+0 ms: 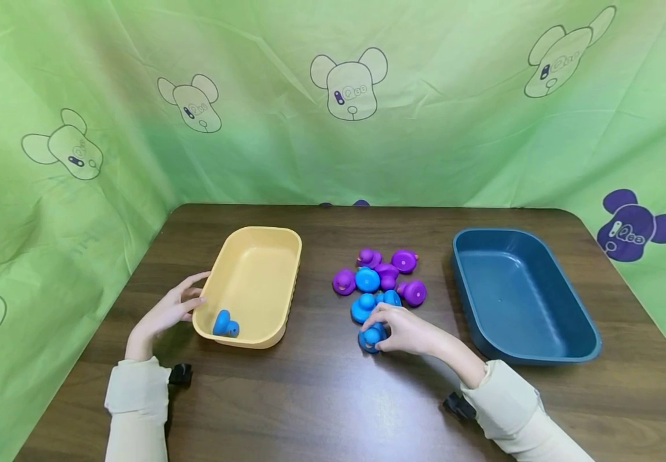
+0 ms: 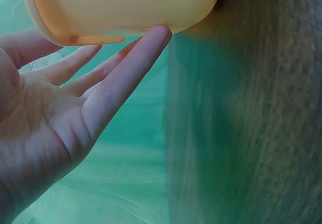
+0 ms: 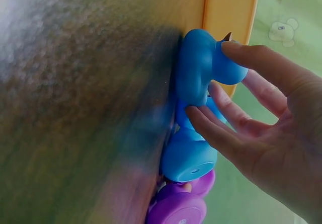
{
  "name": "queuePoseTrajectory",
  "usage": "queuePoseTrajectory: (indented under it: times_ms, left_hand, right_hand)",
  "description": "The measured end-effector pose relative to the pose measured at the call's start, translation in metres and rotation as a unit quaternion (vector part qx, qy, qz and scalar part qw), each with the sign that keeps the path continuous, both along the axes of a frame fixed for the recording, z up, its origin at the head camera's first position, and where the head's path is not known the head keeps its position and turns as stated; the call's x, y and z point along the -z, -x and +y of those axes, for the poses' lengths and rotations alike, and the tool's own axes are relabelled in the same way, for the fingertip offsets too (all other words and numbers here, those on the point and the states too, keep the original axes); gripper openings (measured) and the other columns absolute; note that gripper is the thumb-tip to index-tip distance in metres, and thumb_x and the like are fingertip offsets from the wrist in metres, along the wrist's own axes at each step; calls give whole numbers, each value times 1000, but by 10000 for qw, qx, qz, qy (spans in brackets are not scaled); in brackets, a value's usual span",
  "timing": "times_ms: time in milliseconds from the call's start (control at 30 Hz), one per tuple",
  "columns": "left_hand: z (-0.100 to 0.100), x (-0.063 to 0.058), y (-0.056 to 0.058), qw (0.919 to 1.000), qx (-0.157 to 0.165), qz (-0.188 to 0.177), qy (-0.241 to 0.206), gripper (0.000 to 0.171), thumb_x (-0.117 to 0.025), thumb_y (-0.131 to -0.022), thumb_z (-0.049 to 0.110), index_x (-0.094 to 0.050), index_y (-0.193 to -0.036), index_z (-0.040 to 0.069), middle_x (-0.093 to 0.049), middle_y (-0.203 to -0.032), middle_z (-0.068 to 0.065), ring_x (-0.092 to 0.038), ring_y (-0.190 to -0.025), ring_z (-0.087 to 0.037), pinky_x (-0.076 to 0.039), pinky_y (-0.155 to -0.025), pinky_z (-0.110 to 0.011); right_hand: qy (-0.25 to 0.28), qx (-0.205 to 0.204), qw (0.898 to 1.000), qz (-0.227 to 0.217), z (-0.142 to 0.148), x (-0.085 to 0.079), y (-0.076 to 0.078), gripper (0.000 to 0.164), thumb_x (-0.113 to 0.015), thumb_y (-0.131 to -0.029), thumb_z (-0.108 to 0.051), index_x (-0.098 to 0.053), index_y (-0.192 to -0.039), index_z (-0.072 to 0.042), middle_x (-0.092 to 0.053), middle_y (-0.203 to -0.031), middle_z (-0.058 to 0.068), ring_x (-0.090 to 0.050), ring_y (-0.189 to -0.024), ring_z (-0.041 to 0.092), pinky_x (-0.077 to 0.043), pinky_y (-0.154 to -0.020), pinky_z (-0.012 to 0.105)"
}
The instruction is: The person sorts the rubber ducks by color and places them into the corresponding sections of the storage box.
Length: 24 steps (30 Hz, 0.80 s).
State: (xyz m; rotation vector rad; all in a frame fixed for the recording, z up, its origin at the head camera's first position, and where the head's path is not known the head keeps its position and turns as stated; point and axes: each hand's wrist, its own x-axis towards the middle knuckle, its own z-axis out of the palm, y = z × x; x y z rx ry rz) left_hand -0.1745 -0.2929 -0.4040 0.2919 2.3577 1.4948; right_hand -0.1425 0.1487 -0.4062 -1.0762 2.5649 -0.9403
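At the left side of a yellow basin (image 1: 252,282), my left hand (image 1: 165,311) touches its wall and rim with fingers fairly straight. In the left wrist view the fingertips (image 2: 160,35) lie against the basin's outside. One blue rubber duck (image 1: 226,324) lies tipped in its near left corner. My right hand (image 1: 405,330) grips another blue rubber duck (image 3: 193,68) at the near edge of the group, thumb and fingers about its head and body. This duck sits upright, its base close to the table. Beyond it are more blue ducks (image 1: 363,308) and several purple ducks (image 1: 412,292), some upright, some tipped over.
A dark blue basin (image 1: 500,295) stands on the right of the brown wooden table (image 1: 287,404), near my right forearm. Green cloth (image 1: 287,154) printed with mouse heads hangs behind and beside the table. A black strap device (image 1: 180,375) is at my left wrist.
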Motion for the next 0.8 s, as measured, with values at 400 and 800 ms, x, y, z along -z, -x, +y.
queuePoseTrajectory:
  times_ms: [400,800]
  left_hand:
    - [1,-1,0,10000,-23,4,6,53,-43,-92,5,-19,-139,3,-37,-121,-37,-54,-95,-35,-51,-67,-32]
    - [1,-1,-1,10000,0,37,-6,53,-42,-92,5,-19,-139,2,-38,-121,-38,-54,-94,-35,-51,-67,-32]
  right_hand:
    - [478,-287,9981,262,-4,-6,2,22,-69,-71,-5,-67,-92,-5,-56,-90,3,-50,-83,15,-45,-71,31]
    - [215,-70,9997,86,-15,-16,7,24,-68,-72,-5,-65,-96,-5,-55,-95,4,-50,-85,18,-46,-72,32]
